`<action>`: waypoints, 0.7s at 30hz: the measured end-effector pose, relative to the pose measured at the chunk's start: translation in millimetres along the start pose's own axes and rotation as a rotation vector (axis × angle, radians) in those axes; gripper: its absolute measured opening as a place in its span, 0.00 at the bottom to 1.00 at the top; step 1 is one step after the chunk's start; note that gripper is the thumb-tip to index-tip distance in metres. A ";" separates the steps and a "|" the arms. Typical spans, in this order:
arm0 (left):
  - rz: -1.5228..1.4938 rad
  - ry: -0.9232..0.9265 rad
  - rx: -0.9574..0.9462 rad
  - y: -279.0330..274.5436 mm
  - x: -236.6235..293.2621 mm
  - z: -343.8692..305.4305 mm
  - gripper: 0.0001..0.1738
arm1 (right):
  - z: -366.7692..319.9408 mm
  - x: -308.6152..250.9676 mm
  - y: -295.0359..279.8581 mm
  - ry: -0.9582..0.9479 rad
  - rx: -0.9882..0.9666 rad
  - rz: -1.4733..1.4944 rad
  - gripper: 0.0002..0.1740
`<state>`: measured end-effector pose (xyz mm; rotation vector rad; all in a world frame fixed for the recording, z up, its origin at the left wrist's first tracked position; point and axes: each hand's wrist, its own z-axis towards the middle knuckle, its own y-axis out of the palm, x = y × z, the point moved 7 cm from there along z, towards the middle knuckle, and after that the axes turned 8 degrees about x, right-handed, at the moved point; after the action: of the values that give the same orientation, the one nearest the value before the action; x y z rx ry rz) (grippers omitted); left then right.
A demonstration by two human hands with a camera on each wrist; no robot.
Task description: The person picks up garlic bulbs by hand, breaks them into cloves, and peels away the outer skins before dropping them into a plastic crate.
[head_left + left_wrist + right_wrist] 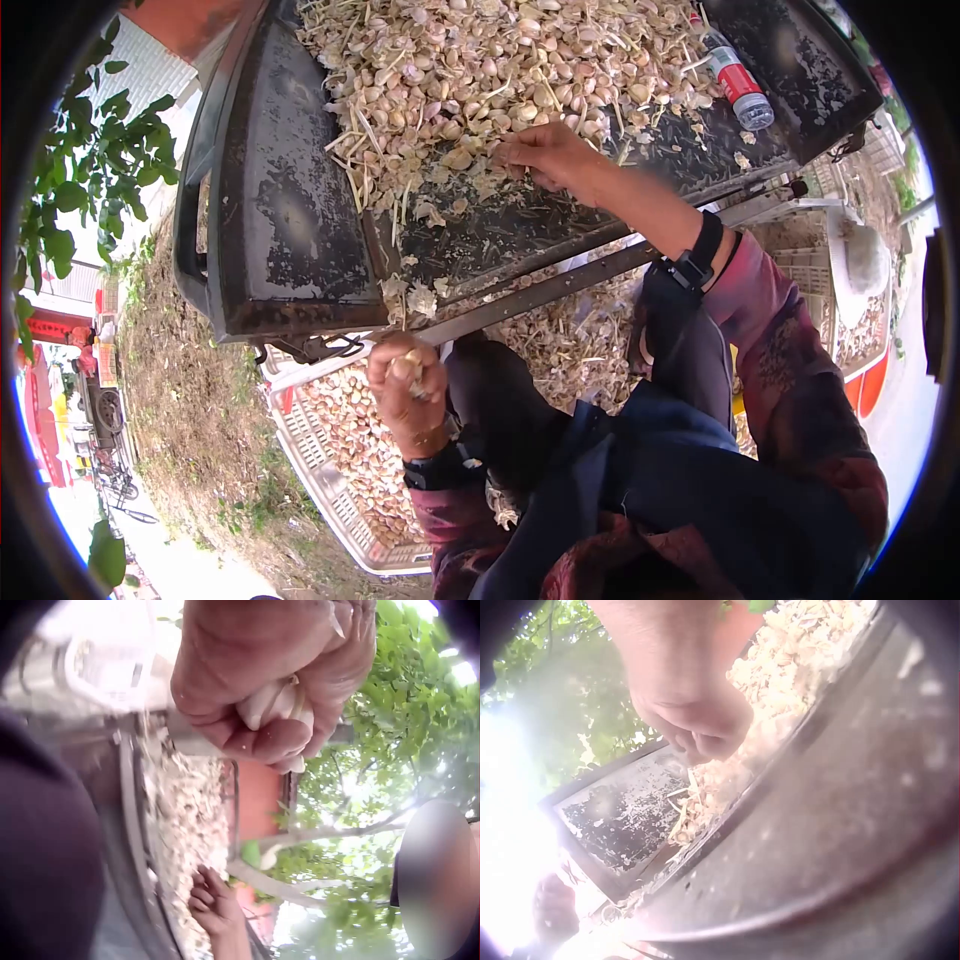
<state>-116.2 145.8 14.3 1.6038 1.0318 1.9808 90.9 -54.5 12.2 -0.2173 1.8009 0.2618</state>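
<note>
In the head view the left hand is raised over a crate, fingers curled round garlic cloves. The left wrist view shows the same hand gripping pale garlic cloves between fingers and palm. The right hand is at the near edge of a heap of garlic on a dark metal bed, its fingers bent downward. In the right wrist view the right hand hangs by the heap with fingers curled; whether anything is between its fingertips is hidden.
A bottle with a red label lies right of the heap. Below the metal bed's edge, a white crate holds cloves between it and the person's legs. Another crate stands at right. Leafy branches hang at left.
</note>
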 end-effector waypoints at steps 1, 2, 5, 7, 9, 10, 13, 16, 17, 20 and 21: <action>0.122 0.016 0.110 -30.5 18.8 -9.7 0.06 | 9.9 -5.0 -1.9 -0.156 0.036 -0.172 0.17; 0.244 0.033 0.221 -58.7 38.1 -19.3 0.07 | 16.3 -12.6 -1.4 -0.313 0.071 -0.344 0.16; 1.016 -0.023 0.588 -135.4 84.6 -49.2 0.14 | 23.0 -34.1 16.0 -0.543 0.056 -0.682 0.13; 1.765 -0.115 0.569 -204.7 105.1 -65.4 0.19 | 30.6 -40.6 33.0 -0.797 0.050 -0.906 0.11; 1.808 0.254 0.523 -189.3 105.5 -69.1 0.17 | 37.9 -42.6 46.0 -0.750 0.059 -1.059 0.13; 1.786 0.283 0.563 -185.2 104.9 -70.0 0.16 | 42.6 -41.1 52.4 -0.700 0.072 -1.208 0.15; 1.320 0.063 0.480 -144.7 77.2 -49.3 0.14 | 57.9 -26.1 67.4 -0.604 -0.007 -1.427 0.15; 1.046 0.060 0.263 -42.7 49.0 -20.6 0.11 | 53.4 -26.9 69.8 -0.541 -0.001 -1.441 0.13; 0.954 0.076 0.200 -16.5 40.8 -11.0 0.11 | 49.8 -26.8 70.4 -0.545 -0.001 -1.442 0.13; 0.817 0.104 0.146 28.7 14.3 22.9 0.15 | 37.1 -30.5 64.3 -0.715 0.035 -1.293 0.12; 0.776 0.088 0.170 38.8 4.3 35.8 0.14 | 36.1 -30.9 56.8 -0.651 0.017 -1.097 0.12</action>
<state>-77.6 134.0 48.6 2.2710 0.6612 2.5029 115.7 10.7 37.3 -0.9393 0.8500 -0.4275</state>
